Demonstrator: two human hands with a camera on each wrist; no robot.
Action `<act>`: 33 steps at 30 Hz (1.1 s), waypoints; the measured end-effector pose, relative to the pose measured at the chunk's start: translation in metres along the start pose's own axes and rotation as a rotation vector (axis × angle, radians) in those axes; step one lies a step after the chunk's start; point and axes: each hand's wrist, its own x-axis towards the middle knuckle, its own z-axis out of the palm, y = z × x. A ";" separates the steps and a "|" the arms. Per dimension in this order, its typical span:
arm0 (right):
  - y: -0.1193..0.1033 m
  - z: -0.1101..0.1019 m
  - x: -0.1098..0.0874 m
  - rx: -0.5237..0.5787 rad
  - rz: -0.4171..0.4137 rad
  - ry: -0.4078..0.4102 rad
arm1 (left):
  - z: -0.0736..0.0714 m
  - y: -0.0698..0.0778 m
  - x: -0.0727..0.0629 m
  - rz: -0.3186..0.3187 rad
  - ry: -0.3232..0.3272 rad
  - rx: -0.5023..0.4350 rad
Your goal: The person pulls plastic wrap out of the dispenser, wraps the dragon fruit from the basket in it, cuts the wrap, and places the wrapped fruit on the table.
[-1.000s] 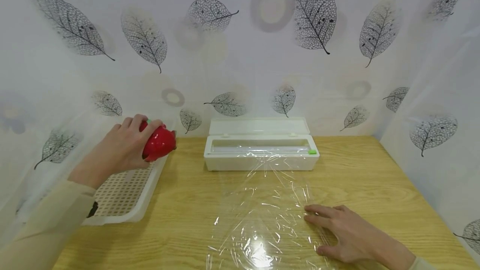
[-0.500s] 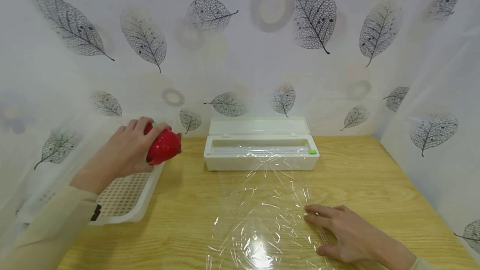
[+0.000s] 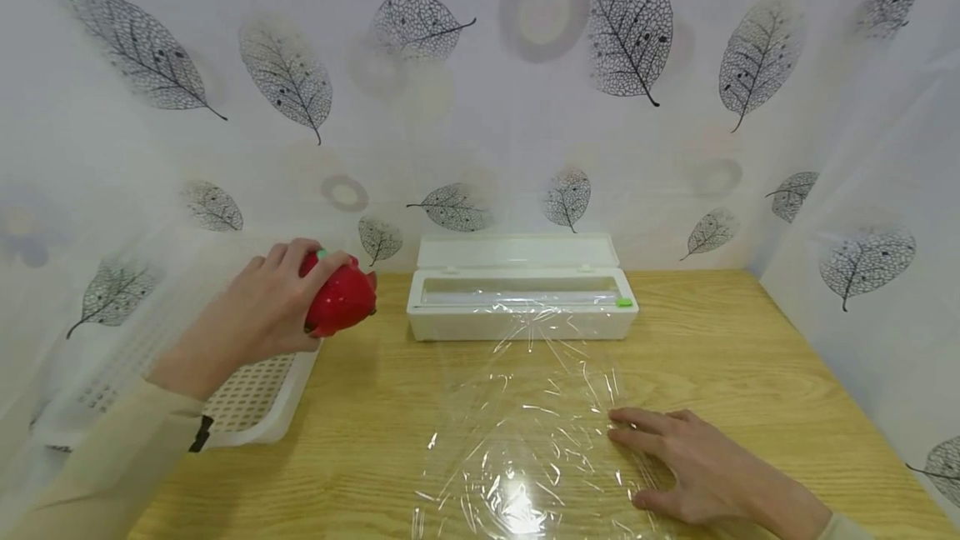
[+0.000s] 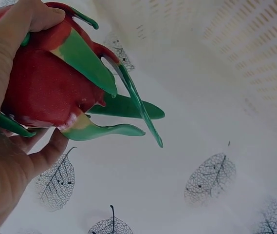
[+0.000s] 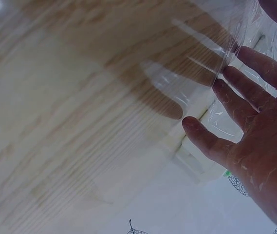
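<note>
A red dragon fruit (image 3: pixel 342 300) with green-tipped scales is gripped in my left hand (image 3: pixel 270 298), held up over the right edge of the white basket. The left wrist view shows the dragon fruit (image 4: pixel 46 92) close up, fingers and thumb curled round its body. My right hand (image 3: pixel 697 465) rests at the right edge of a sheet of cling film (image 3: pixel 525 432) spread over the table. In the right wrist view the fingers of that hand (image 5: pixel 260 131) are spread and fairly straight, their tips at the film.
At the back stands a white cling film dispenser (image 3: pixel 522 325) with its lid up and a green slider (image 3: pixel 624 303) on its front edge. The film runs from it toward me. A white perforated basket (image 3: pixel 281 411) sits at left. Leaf-patterned sheeting (image 3: pixel 480 107) encloses the wooden table (image 3: pixel 750 357).
My left hand has carried the dragon fruit to the right and slightly down, from over the basket toward its right edge. The right hand and the film have stayed put.
</note>
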 end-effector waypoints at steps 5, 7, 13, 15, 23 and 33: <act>0.001 0.000 0.001 0.008 0.006 -0.010 | 0.002 0.005 0.001 0.026 0.024 0.001; 0.001 0.000 0.001 0.011 0.009 -0.016 | 0.002 0.008 0.001 0.031 0.024 0.005; 0.000 0.000 0.001 0.024 0.019 -0.032 | 0.007 0.015 0.002 0.040 0.036 0.004; 0.000 0.000 0.001 0.031 0.023 -0.038 | 0.008 0.017 0.001 0.047 0.042 -0.001; 0.000 0.000 0.001 0.024 0.021 -0.026 | 0.007 0.027 0.002 0.063 0.038 -0.020; 0.000 0.000 0.000 0.027 0.031 -0.036 | 0.001 0.040 0.004 0.065 0.060 -0.026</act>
